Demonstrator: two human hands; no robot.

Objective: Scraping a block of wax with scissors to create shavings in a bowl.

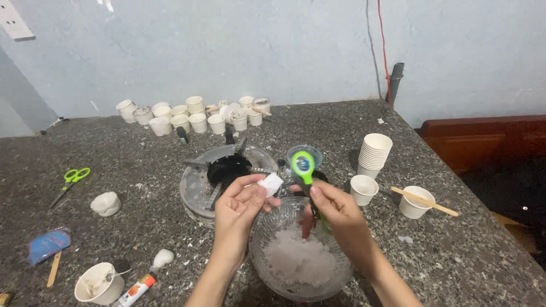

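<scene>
Left hand (242, 202): we pinch a white block (271, 183).
Right hand (335, 207): we grip green-handled scissors (303, 167).
Risk: shavings could miss the glass bowl (267, 267), landing on the tabletop (455, 250).

A dark speckled stone countertop (455, 250) fills the lower view and serves as the landmark. Behind its far edge rises a pale blue painted wall (273, 45), scuffed in places. A red cable (382, 40) runs down that wall to a grey pipe (395, 82) at the countertop's far right corner. Right of the countertop stands reddish-brown wooden furniture (483, 142). The light is soft and even.
</scene>
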